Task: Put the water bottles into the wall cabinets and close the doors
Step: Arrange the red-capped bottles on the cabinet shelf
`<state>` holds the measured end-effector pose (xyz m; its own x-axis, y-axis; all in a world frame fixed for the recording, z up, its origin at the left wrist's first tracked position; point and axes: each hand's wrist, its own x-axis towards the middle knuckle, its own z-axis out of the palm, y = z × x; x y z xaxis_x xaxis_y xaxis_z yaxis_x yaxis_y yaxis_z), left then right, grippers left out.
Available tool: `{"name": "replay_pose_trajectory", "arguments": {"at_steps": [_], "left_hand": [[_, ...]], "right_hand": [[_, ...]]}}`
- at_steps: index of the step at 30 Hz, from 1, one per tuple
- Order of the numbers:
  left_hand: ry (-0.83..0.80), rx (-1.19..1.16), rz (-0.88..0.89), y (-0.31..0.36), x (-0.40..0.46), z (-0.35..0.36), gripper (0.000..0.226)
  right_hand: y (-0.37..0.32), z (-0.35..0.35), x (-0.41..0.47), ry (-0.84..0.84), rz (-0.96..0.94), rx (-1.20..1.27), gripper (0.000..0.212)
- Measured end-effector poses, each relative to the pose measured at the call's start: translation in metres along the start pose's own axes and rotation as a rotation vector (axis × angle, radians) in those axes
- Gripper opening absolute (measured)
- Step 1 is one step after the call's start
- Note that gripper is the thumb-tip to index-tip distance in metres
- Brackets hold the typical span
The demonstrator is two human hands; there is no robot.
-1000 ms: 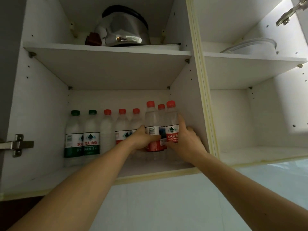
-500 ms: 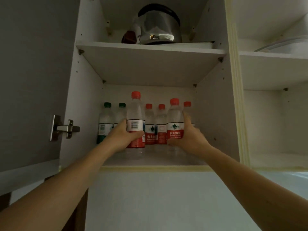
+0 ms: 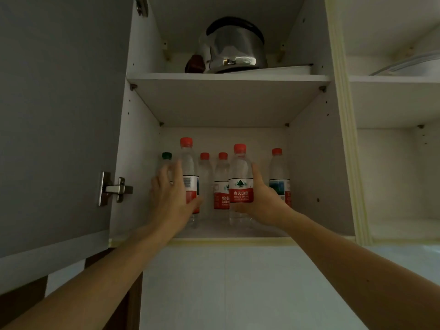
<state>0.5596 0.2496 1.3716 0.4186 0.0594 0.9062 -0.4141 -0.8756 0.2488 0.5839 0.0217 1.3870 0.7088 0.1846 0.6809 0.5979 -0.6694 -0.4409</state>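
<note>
Water bottles (image 3: 240, 184) stand upright on the lower shelf (image 3: 223, 231) of the open cabinet

Right hand (image 3: 259, 198) grips a red-capped one by its label; left hand (image 3: 170, 198) rests open-fingered against another (image 3: 189, 177). Full, smooth plastic, likely heavy and slippery, best held mid-body. Room remains at the shelf front; door (image 3: 59, 115) hangs open left

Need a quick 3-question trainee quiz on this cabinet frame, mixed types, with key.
1. True or false: the grey cabinet door is closed.
2. What colour is the cap on the clear plastic bottle that the right hand grips? A green, B red, C blue.
3. What stands on the upper white shelf?

Key: 1 false. 2 B. 3 A shiny steel kettle. The left hand lies by another red-capped bottle.
</note>
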Motion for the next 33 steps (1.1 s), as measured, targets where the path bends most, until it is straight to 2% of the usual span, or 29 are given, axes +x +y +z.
{"name": "replay_pose_trajectory", "arguments": {"at_steps": [2, 5, 7, 10, 15, 21, 27, 33], "left_hand": [[0.086, -0.112, 0.223, 0.016, 0.001, -0.007, 0.088], [0.016, -0.195, 0.416, 0.038, 0.002, -0.009, 0.076], [-0.074, -0.214, 0.396, 0.049, 0.003, -0.001, 0.082], [-0.206, -0.23, 0.238, 0.059, 0.005, 0.016, 0.099], [-0.426, -0.372, 0.07, 0.072, 0.005, 0.041, 0.121], [-0.499, -0.499, 0.04, 0.073, 0.015, 0.058, 0.132], [-0.545, -0.464, 0.068, 0.071, 0.026, 0.068, 0.135], [-0.626, -0.359, 0.062, 0.072, 0.041, 0.076, 0.136]], "right_hand": [[0.005, -0.009, -0.002, -0.032, -0.006, 0.029, 0.121], [0.014, -0.03, -0.008, 0.036, 0.023, -0.113, 0.091], [0.023, -0.041, -0.011, 0.069, 0.033, -0.26, 0.07], [0.035, -0.05, -0.013, 0.094, 0.081, -0.338, 0.061], [0.05, -0.056, -0.004, 0.105, 0.127, -0.423, 0.069], [0.063, -0.06, 0.017, 0.091, 0.17, -0.414, 0.08], [0.066, -0.057, 0.048, 0.121, 0.249, -0.307, 0.113], [0.08, -0.046, 0.057, 0.155, 0.262, -0.318, 0.118]]}}
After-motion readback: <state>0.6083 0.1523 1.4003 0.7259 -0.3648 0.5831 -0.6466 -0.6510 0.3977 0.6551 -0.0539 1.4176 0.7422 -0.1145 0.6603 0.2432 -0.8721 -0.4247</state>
